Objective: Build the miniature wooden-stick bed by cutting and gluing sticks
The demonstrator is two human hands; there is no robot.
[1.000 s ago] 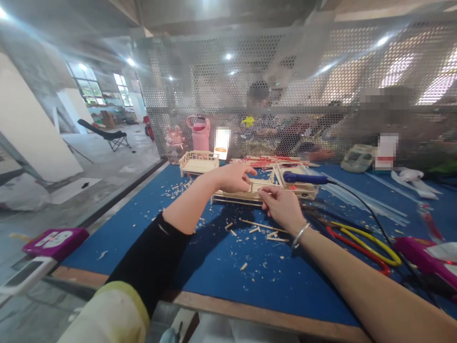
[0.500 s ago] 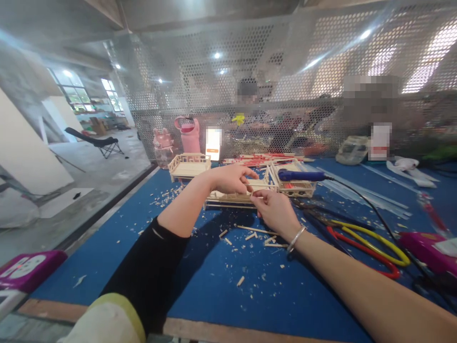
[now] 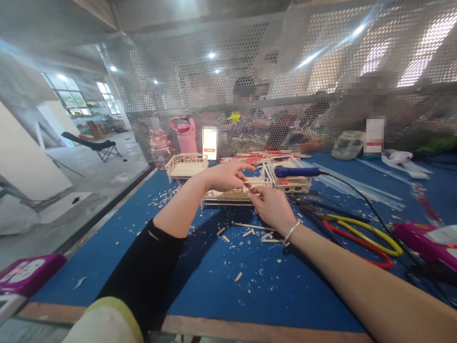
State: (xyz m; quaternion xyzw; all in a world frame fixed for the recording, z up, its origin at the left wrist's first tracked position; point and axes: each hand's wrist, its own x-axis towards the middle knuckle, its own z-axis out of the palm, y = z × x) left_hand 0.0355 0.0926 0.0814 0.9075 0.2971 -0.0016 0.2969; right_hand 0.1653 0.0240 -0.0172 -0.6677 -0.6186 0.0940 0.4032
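Note:
A small railed frame of thin wooden sticks (image 3: 228,205) lies on the blue table, partly hidden by both hands. My left hand (image 3: 226,177) is over it from above, index finger stretched out, thumb and other fingers drawn together close to my right fingertips. My right hand (image 3: 274,206), with a bangle at the wrist, pinches at the frame's upper rail; what lies between its fingertips is too small to make out. Another railed wooden piece (image 3: 187,167) stands behind on the left. To the right, a blue corded tool (image 3: 298,171) rests across a third wooden frame (image 3: 298,185).
Stick offcuts (image 3: 248,233) and chips litter the blue tabletop (image 3: 200,290). Pliers with red and yellow handles (image 3: 371,233) lie right. Behind are red-and-pale sticks (image 3: 257,157), a pink bottle (image 3: 186,136), a lit phone (image 3: 209,143) and a perforated screen (image 3: 200,95). People sit beyond it.
The whole view has shifted slightly. My left fingers have drawn closer together while the index finger points outward. My right hand keeps its pinch at the frame.

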